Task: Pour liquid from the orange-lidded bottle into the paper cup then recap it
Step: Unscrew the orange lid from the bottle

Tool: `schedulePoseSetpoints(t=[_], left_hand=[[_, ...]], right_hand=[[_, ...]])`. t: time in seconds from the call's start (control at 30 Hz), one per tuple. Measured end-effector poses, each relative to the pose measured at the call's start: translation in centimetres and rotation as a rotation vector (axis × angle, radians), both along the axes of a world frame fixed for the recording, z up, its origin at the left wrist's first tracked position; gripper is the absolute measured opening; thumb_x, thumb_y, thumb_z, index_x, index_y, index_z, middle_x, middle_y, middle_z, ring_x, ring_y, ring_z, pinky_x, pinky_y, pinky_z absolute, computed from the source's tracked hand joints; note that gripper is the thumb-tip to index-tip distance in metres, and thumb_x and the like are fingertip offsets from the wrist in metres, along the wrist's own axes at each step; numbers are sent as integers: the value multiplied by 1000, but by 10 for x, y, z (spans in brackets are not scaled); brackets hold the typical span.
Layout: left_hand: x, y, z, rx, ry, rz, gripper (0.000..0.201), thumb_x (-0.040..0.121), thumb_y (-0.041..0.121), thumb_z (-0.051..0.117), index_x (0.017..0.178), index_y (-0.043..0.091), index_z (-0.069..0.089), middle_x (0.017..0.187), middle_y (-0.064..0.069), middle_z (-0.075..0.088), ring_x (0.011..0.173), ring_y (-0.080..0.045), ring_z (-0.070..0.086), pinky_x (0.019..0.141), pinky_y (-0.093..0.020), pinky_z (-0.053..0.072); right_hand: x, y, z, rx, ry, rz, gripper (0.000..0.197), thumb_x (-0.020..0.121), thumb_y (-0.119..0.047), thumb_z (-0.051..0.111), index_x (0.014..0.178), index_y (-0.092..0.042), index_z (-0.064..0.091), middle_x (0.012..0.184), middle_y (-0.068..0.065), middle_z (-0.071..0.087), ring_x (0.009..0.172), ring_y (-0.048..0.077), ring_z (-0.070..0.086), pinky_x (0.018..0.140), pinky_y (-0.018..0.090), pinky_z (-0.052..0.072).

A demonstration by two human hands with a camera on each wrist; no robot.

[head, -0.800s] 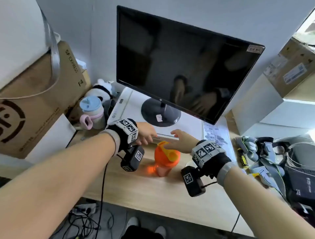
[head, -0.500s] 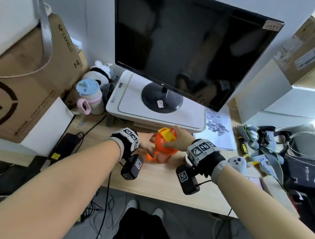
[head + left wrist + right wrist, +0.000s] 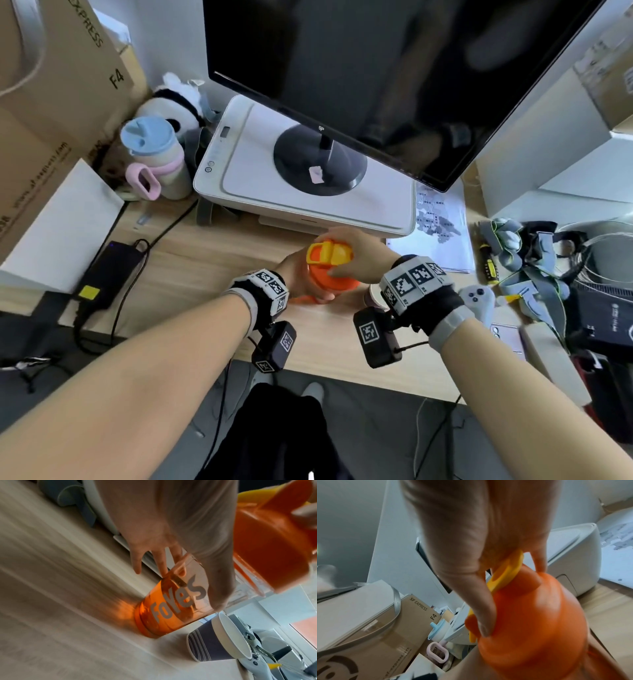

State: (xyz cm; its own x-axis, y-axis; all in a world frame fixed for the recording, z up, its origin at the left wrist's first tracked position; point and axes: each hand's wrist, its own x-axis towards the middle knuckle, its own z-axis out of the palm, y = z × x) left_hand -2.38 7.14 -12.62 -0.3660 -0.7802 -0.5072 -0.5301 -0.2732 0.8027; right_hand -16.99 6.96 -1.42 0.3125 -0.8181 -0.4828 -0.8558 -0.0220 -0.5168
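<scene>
While both hands (image 3: 363,253) cover it, bottle (image 3: 171,608) shows partly.

The pale wood-grain desk (image 3: 191,260) looks matt and smooth. The bottle's see-through orange plastic body (image 3: 168,609) is glossy, its opaque orange plastic lid (image 3: 539,622) smooth with a soft sheen, the yellow plastic flip tab (image 3: 327,251) likewise. The dark striped paper cup (image 3: 207,646) has a matt white inside. The brown cardboard box (image 3: 51,113) is dull; the white plastic printer (image 3: 260,192) is smooth.
</scene>
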Motion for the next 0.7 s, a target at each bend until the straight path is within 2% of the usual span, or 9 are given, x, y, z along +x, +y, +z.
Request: schedulePoseSetpoints(t=[0.07,0.17,0.23,0.33,0.4,0.47,0.53,0.6,0.7], left_hand=[[-5,-5,4,-19,10,-7,72,55,7,88,115,20,51,101,6,62,95,-12,58,75,-15,49],[-8,-3,12,-63,46,-56,89,50,14,89,127,23,45,118,1,62,111,-20,56,95,-37,48],[-8,-2,12,-52,85,-54,96,48,18,89,131,23,42,122,1,60,114,-20,55,98,-40,47],[-6,-4,5,-61,139,-44,93,51,10,88,130,23,40,120,2,59,112,-17,55,92,-30,47],[-3,-6,3,-55,163,-19,94,52,8,88,130,28,39,119,3,59,113,-17,55,90,-27,46],[-1,-7,0,-40,152,9,91,56,5,87,129,26,39,115,5,60,108,-14,57,81,-19,48],[-1,-6,-1,-4,152,40,86,56,5,87,129,20,44,114,2,62,105,-16,60,70,-17,53],[-1,-6,-4,-1,140,39,88,54,9,89,130,19,45,119,-2,63,109,-21,62,69,-21,57],[2,-9,-1,-56,81,-11,101,51,21,90,136,27,36,125,3,59,114,-17,57,85,-30,50]], right_hand=[[-1,-5,7,34,28,100,62,72,-11,72,129,-29,56,136,1,51,129,20,43,105,36,38],[-5,-12,17,85,112,209,63,75,-1,63,129,-33,55,146,1,41,139,21,29,111,40,31],[-6,-15,19,91,132,225,61,77,-1,55,127,-36,56,146,0,41,139,24,29,111,43,31],[1,-10,10,14,95,143,47,75,-32,59,122,-39,57,141,-5,47,137,23,34,109,49,34],[7,-5,1,-117,155,-58,62,75,-54,56,131,-30,47,139,-2,49,132,25,39,106,48,38],[12,2,-4,-231,264,-243,76,77,-65,51,133,-15,40,133,6,50,123,30,47,97,45,44],[17,6,-10,-239,358,-270,85,74,-73,48,128,-8,40,127,10,52,115,32,54,86,41,46],[22,7,-14,-224,411,-252,89,73,-75,48,128,-6,39,125,12,53,111,34,58,81,40,46],[24,3,-13,-223,450,-214,82,75,-71,50,129,-10,39,124,13,54,109,35,58,80,40,47]])
